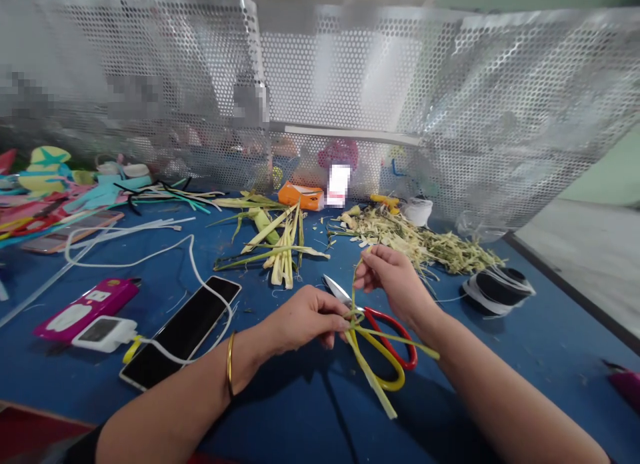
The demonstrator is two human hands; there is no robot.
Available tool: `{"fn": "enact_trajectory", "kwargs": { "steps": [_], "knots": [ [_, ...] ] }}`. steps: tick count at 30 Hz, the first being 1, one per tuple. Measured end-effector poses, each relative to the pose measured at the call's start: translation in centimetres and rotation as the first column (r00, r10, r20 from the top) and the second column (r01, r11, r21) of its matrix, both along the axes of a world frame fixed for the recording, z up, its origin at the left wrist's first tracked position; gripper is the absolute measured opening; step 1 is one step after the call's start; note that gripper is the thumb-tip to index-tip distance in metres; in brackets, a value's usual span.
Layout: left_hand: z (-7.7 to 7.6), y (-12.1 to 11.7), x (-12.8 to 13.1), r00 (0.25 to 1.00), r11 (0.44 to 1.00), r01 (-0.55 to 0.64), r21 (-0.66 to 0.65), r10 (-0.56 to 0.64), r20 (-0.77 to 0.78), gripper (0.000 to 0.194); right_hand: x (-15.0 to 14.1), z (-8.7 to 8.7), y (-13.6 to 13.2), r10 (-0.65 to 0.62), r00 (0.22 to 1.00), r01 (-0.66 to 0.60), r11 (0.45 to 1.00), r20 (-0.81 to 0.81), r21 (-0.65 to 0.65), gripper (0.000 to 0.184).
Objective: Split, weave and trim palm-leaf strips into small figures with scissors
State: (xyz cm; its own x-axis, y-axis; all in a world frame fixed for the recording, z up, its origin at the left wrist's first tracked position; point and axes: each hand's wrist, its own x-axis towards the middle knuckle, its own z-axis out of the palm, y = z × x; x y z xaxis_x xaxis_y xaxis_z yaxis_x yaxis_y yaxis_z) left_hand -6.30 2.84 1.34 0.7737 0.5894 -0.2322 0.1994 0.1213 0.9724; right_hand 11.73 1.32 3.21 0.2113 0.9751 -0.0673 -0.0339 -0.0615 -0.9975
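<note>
Perforated metal screens [345, 71] stand along the far side of a blue tabletop [280, 417]. Near the middle, the pale-green leaf strips [371, 379] cross in a small loop, their loose ends pointing near and right. The person's left hand [313, 317] pinches them at the crossing between thumb and fingers; the right hand [386, 269] grips one upper end with its fingertips. If the left pinch slackens, the crossing could slip apart; a hard pull from the right might split so narrow a strip. Scissors [377, 334] with red and yellow handles lie just beneath, so a loose end could hook in a handle loop, or a low finger might brush the bare blade. Farther right, a thread runs from the spool [499, 291] towards the right forearm and could snag on it. On the left, the other forearm is near a smartphone [185, 327] draped with a white cable; a careless elbow might shift both. Cut stalks [285, 251] and shavings [400, 237] lie beyond, seemingly clear of trouble.
</note>
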Motion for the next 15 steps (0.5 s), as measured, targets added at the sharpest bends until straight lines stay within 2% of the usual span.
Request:
{"fn": "enact_trajectory", "kwargs": {
  "steps": [2,5,8,12,15],
  "knots": [
    [0.02,0.14,-0.06,1.000,1.000,0.001,-0.002,-0.001,0.017,0.016,-0.02,0.06,-0.01,-0.002,1.000,0.002,0.999,-0.002,0.040,0.030],
    [0.00,0.05,-0.07,0.998,0.998,-0.058,-0.020,0.058,0.003,0.019,-0.11,0.13,-0.02,0.033,0.999,-0.035,0.994,0.024,0.101,0.031],
    [0.07,-0.20,0.03,0.992,0.990,-0.127,-0.062,0.127,-0.001,0.018,-0.21,0.01,0.04,0.078,0.996,-0.084,0.985,0.044,0.152,0.030],
    [0.29,-0.37,0.16,0.988,0.981,-0.152,-0.121,0.153,-0.002,0.017,-0.43,-0.37,0.13,0.092,0.994,-0.102,0.975,0.063,0.195,0.029],
    [0.14,-0.32,0.26,0.987,0.984,-0.163,-0.071,0.162,-0.010,0.018,-0.67,-0.60,0.08,0.082,0.993,-0.097,0.972,0.080,0.214,0.027]
  ]
}}
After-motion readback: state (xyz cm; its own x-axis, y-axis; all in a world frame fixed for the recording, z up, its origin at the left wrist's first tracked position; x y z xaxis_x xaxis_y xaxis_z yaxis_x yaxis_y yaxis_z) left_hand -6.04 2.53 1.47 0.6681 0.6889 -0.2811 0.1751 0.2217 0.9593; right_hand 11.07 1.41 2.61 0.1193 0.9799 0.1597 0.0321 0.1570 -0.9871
